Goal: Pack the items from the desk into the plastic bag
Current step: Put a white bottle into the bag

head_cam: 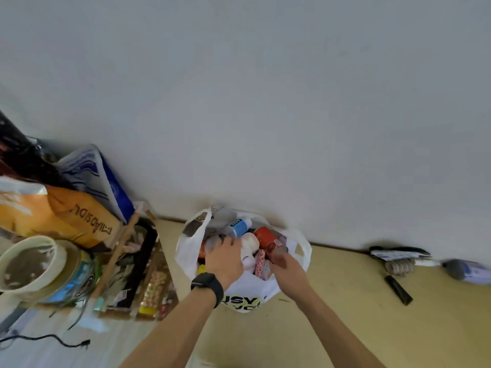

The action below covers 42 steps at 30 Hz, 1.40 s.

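A white plastic bag (247, 290) with black and yellow print stands open on the yellow desk (345, 314) against the wall. Inside it lie a blue-labelled bottle (239, 225), a red can (264, 235), a white bottle (251, 245) and a patterned pink tube (260, 264). My left hand (225, 258), with a black watch on the wrist, reaches into the bag's mouth, its fingers bent down among the items; what they hold is hidden. My right hand (285, 269) pinches a small dark red jar (275, 248) at the bag's right rim.
On the desk to the right lie a black tube (398, 289), a pack of tape rolls (400, 266), a black labelled item (398, 253) and a grey-purple object (467, 270). To the left stand a cluttered cardboard box (138, 274), an orange bag (53, 216) and a bowl (26, 264).
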Motion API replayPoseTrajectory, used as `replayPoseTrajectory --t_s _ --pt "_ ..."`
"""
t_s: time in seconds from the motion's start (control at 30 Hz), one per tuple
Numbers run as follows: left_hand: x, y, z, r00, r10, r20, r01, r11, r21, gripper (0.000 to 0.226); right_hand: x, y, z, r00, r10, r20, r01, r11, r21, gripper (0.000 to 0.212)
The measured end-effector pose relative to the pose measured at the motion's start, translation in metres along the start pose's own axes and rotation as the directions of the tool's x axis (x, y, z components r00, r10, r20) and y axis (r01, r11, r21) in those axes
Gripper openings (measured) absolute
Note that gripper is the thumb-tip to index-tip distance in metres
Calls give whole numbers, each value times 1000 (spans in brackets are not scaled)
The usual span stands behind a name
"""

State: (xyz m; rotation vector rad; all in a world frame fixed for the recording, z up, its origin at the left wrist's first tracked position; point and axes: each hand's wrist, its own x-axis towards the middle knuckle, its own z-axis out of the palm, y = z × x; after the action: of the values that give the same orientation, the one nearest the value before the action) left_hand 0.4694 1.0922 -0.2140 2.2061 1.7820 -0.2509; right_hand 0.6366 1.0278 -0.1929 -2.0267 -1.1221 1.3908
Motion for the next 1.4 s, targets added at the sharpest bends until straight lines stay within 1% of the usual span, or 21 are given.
replayPoseTrajectory --t_s 0.03,0.1,0.17,0.27,0.33,0.4,0.5,0.6,0.67,0.77,0.8,0.87,0.97,1.0,1.1,1.2,1.4 --pt "-2 0 2 1000 12 15 -11 1000 -16 62 -9 3 -3 1000 -7 -4 7 1000 22 26" --pt "-7 -1 3 999 36 25 -34 998 -53 59 -32 14 -11 999 6 -33 0 987 158 17" --pt "-8 -2 2 999 46 18 -45 997 -57 57 -61 29 -23 996 51 -78 -26 957 290 17" --pt "-9 3 -6 997 77 10 -77 997 -24 49 -92 65 -43 977 143 -158 -67 910 409 16" --pt "-12 18 -12 988 155 -1 -155 988 30 44 -105 90 -58 952 218 -214 -101 886 453 16" --pt "-19 48 -15 959 284 -17 -283 957 59 41 -119 109 -73 926 248 -286 -112 901 420 18" --pt "-45 116 -8 866 499 46 -500 866 23 41 -150 133 -93 870 210 -446 -47 936 349 21" --pt "-74 189 14 728 670 146 -676 737 -12 42 -189 162 -112 764 249 -595 -52 943 328 24" --pt "-92 232 28 658 732 179 -742 670 -17 42 -218 187 -126 710 263 -653 -85 953 292 26" --pt "-123 292 47 564 799 207 -815 579 -12 43 -261 233 -149 642 224 -733 -156 975 162 24" --pt "-133 311 52 539 815 212 -833 552 -7 43 -275 250 -158 621 207 -756 -181 976 119 24" --pt "-155 346 63 510 831 222 -852 523 0 43 -301 285 -175 589 187 -786 -228 972 60 24" --pt "-187 396 82 507 836 210 -857 515 21 42 -336 340 -206 535 131 -835 -275 961 -25 25" --pt "-198 411 89 518 831 202 -851 524 27 41 -345 357 -217 533 106 -840 -285 957 -61 25" --pt "-230 446 111 554 806 209 -828 559 41 41 -369 397 -252 559 34 -828 -304 938 -167 27" --pt "-251 473 123 592 769 241 -801 595 65 40 -382 417 -285 600 -65 -797 -276 919 -283 27" --pt "-251 516 121 662 727 184 -747 661 75 38 -372 449 -342 637 -131 -760 -205 921 -331 29"
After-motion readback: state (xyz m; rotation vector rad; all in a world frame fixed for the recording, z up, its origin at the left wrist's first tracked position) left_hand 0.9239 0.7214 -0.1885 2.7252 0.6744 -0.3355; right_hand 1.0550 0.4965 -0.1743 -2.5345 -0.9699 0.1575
